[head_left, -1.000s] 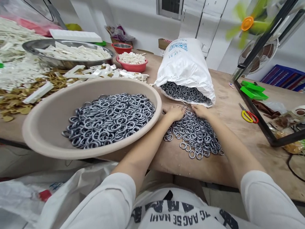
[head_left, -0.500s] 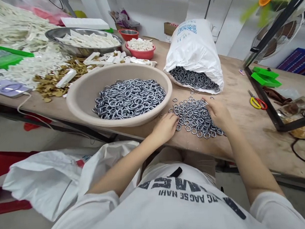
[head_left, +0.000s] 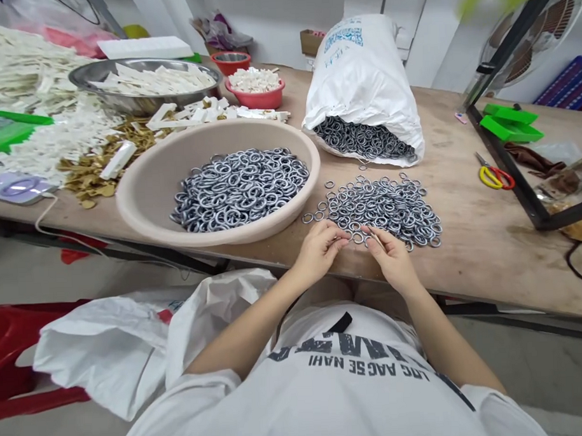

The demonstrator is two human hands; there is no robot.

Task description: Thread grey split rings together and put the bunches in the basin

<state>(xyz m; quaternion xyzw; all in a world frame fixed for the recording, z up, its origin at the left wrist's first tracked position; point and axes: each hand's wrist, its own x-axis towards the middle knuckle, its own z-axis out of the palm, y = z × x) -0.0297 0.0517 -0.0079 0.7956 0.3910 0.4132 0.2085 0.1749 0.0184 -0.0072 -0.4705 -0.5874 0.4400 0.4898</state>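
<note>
A loose layer of grey metal rings (head_left: 383,208) lies spread on the wooden table (head_left: 488,262) right in front of me. My left hand (head_left: 318,249) and my right hand (head_left: 390,256) are raised together at the pile's near edge. The left fingertips are curled close, and I cannot tell if they hold a ring. A thin pale sliver (head_left: 374,236) is pinched in my right fingers. To the left, a wide beige plastic bowl (head_left: 215,240) holds a heap of similar rings. More rings spill from the mouth of a white woven sack (head_left: 362,75).
Behind the bowl are a steel basin (head_left: 83,79) of white pieces, a pink bowl (head_left: 256,99), and scattered white and brass-coloured parts. Yellow-red scissors (head_left: 494,178) and green pieces (head_left: 510,122) lie to the right, near a black frame (head_left: 509,166). A fan (head_left: 532,25) stands behind.
My hands have moved back from the far side of the ring pile to its near edge and come together, lifting off the table. The pile has spread wider to the right.
</note>
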